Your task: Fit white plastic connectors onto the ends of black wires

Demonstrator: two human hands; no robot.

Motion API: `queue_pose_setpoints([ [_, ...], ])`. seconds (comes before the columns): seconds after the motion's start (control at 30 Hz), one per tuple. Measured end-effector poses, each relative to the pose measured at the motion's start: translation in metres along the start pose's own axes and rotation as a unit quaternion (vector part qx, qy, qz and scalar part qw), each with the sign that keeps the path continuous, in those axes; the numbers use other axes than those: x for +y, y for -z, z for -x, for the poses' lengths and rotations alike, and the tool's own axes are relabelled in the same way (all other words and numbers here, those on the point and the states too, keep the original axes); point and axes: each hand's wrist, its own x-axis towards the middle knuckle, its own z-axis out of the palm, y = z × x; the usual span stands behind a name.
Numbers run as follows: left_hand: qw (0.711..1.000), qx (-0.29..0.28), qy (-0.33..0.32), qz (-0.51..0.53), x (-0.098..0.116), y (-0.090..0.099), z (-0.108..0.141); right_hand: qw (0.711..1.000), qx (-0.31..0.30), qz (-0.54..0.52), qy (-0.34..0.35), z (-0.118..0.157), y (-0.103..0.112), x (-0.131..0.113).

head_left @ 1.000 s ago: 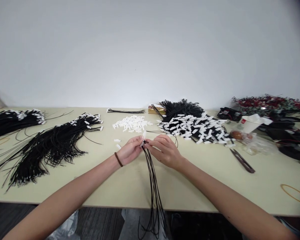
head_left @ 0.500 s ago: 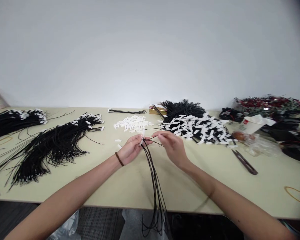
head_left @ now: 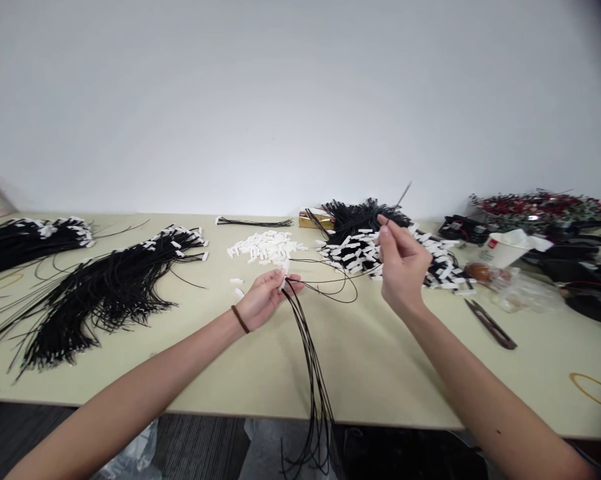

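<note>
Black wires (head_left: 307, 333) in left grip (head_left: 264, 298), white cup (head_left: 505, 250), red label (head_left: 491, 244) illegible

One held wire bundle (head_left: 309, 340); two stray connectors (head_left: 239, 293); one cup (head_left: 497, 251); one wristband (head_left: 240, 319); one snips (head_left: 491, 325).

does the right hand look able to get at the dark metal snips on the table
Probably yes: the dark metal snips lie beside the right forearm, uncovered, though the right hand would need to draw back.

White cup (head_left: 497, 252) near clear bag (head_left: 530, 295) — yellow loop (head_left: 572, 379), perhaps elastic.
</note>
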Motion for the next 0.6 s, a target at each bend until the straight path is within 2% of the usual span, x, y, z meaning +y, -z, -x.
queue_pose_setpoints([
  [0.1,1.0,0.018,-0.002,-0.004,0.001,-0.001,0.0,0.999,0.017,0.019,0.041,0.008,-0.005,-0.003],
  [0.3,1.0,0.022,-0.002,0.001,0.003,-0.003,0.001,0.988,0.035,-0.127,-0.078,-0.002,-0.001,-0.009],
  [0.47,1.0,0.018,-0.012,0.003,0.002,-0.005,0.002,0.966,0.072,-0.213,-0.126,-0.012,0.006,-0.018],
  [0.6,1.0,0.021,-0.016,0.007,0.002,-0.007,0.003,0.949,0.097,-0.244,-0.176,-0.021,0.012,-0.016],
])
